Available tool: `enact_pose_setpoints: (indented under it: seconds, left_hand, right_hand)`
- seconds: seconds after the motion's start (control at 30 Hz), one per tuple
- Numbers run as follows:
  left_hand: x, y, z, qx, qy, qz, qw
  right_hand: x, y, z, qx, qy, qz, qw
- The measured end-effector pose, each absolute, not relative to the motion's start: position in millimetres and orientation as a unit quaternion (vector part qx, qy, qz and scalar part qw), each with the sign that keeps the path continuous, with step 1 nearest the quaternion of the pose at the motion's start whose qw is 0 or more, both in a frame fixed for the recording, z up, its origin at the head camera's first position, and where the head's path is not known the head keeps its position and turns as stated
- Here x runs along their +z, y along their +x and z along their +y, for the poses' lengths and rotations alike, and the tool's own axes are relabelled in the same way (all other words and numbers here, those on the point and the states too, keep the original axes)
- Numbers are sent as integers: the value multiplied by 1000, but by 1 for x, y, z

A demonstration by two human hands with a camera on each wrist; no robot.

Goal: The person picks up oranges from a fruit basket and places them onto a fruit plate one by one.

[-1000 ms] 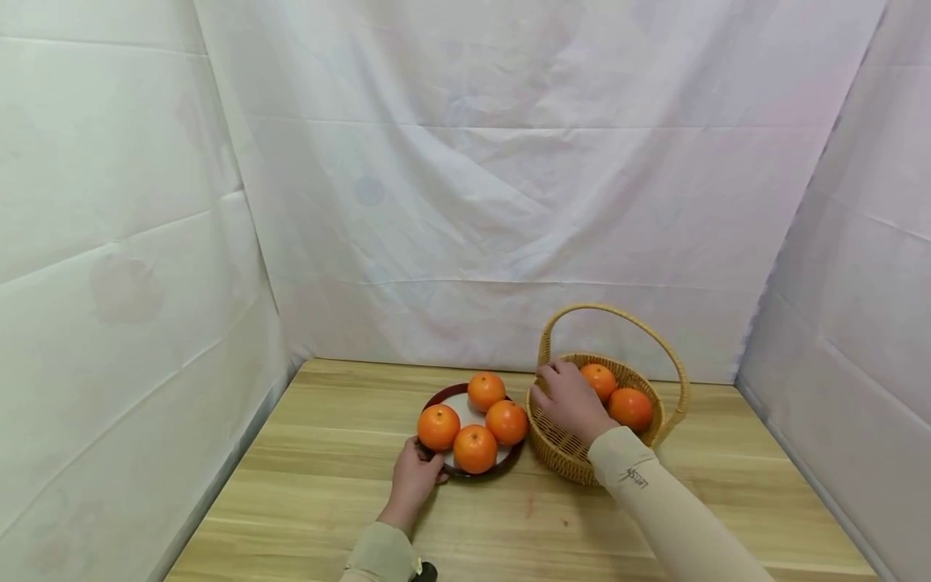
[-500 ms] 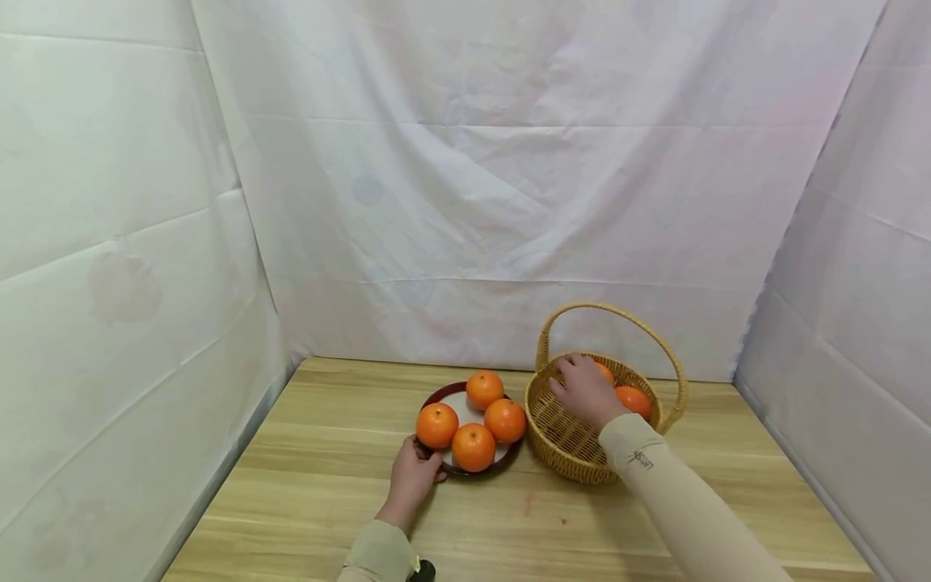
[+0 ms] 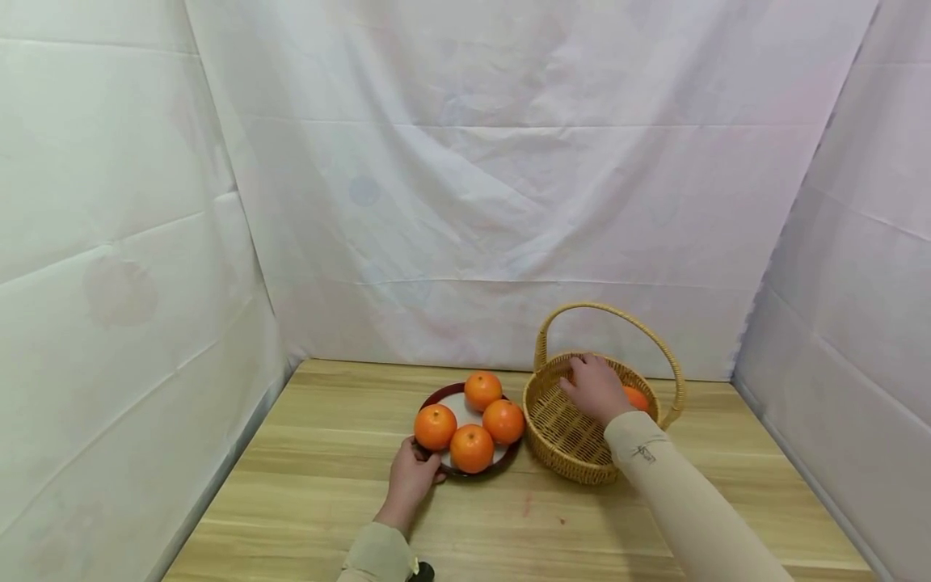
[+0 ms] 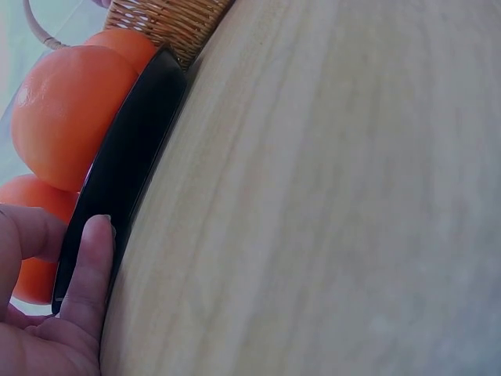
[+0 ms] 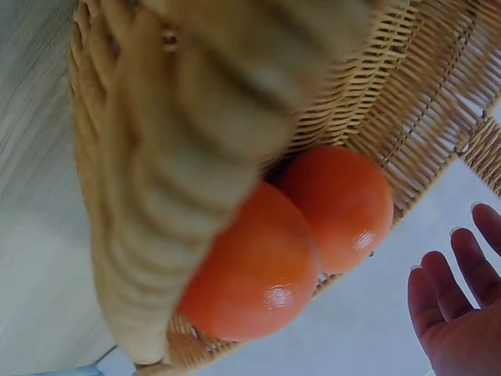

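Note:
My left hand (image 3: 410, 477) holds the near-left rim of a round dark-rimmed plate (image 3: 457, 402) with a white inside. In the left wrist view the thumb (image 4: 90, 270) lies along the plate's dark outer side (image 4: 129, 149), fingers at the rim. Several oranges (image 3: 471, 449) sit on the plate. Over a wicker basket (image 3: 575, 469) is my right hand (image 3: 598, 390), fingers loosely bent and holding nothing. Two oranges (image 5: 254, 270) lie against the basket's side in the right wrist view, apart from the fingers; from the head, the hand hides most of them.
The basket's tall arched handle (image 3: 611, 309) rises over its opening. Basket and plate stand side by side on a wooden table (image 3: 313, 469). White cloth (image 3: 465, 202) hangs behind and at both sides. A small black object (image 3: 422, 572) shows by the left sleeve.
The right hand has moved rightward inside the basket, from its left side toward the oranges there, now covering most of them. The left hand, plate and its oranges stay put.

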State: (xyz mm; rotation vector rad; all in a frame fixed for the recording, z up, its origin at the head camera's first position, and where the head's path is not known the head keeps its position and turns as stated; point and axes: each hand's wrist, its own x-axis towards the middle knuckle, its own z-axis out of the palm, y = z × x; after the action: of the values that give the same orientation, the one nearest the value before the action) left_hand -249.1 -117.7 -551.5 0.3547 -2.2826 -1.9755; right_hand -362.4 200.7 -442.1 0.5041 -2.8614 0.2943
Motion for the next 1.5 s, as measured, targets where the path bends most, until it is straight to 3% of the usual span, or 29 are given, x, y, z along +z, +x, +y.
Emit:
enact_pose_setpoints:
  seconds: [0.3,0.63,1.5]
  left_hand:
    - [-553,-251,-118,-650,116,-750,48]
    - [-558,-253,-121,-650,122,-749,51]
    - [-559,-251,-118,-647,124,-751,39]
  right_hand:
    - [-446,-368,214,112,134,-981,90]
    - [-458,-375,228,93,111,-982,119]
    - [-466,-362,255,53,75,-996,-7]
